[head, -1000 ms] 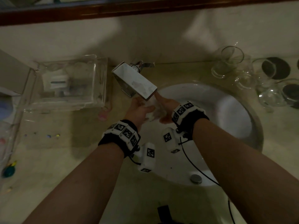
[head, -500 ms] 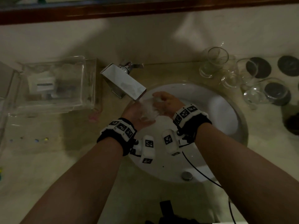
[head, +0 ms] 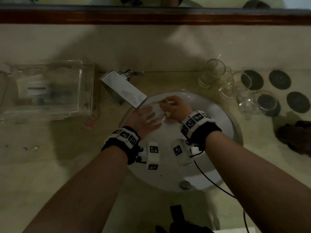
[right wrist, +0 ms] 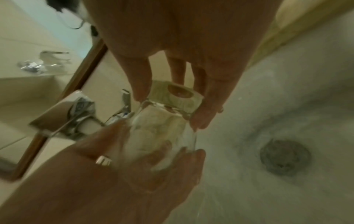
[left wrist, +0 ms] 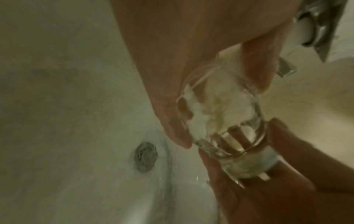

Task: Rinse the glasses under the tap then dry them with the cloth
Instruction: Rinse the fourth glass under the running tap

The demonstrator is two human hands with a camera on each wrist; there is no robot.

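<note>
A clear glass (head: 158, 113) lies on its side between my two hands, just below the spout of the square chrome tap (head: 124, 91), over the white sink (head: 218, 115). My left hand (head: 148, 116) cradles its open end from underneath, thumb on one side and fingers on the other. My right hand (head: 170, 106) pinches the thick base (right wrist: 178, 94) from above. The glass (left wrist: 220, 115) holds white, foaming water. Several more glasses (head: 217, 73) stand on the counter to the right. A dark brown cloth (head: 296, 137) lies at the far right.
Dark round coasters (head: 279, 79) sit on the counter behind and beside the glasses. A clear plastic box (head: 47, 88) stands left of the tap. The drain (left wrist: 145, 156) is below the hands, with water streaks around it. A mirror with a wooden frame (head: 151, 15) runs along the back.
The hands stay under the spout with the glass. My right hand has shifted from beside the glass to over its base, and my left fingers have stretched out beneath it.
</note>
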